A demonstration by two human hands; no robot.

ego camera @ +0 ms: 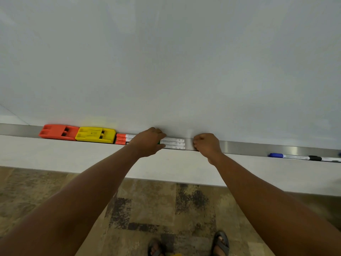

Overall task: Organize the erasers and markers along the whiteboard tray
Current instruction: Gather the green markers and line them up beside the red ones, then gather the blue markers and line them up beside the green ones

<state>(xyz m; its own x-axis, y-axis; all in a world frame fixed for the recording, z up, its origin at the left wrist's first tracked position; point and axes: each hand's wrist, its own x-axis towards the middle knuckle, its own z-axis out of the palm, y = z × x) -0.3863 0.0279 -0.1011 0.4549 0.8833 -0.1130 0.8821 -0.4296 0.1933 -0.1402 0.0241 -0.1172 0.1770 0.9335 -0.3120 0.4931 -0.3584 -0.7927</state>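
An orange eraser [58, 132] and a yellow eraser [95, 135] lie side by side on the metal whiteboard tray [245, 147] at the left. Right of them is a bundle of markers [173, 143] with red caps [120, 139] at its left end and white barrels at its right. My left hand [148, 142] lies over the middle of the bundle, fingers curled down onto it. My right hand [206, 144] is curled into a fist on the tray just past the bundle's right end; whether it touches the markers is hidden.
A blue-capped marker [287, 156] and a black-capped marker [324, 159] lie end to end at the tray's far right. The whiteboard [166, 61] rises behind the tray. Patterned carpet [156, 209] and my sandalled feet are below.
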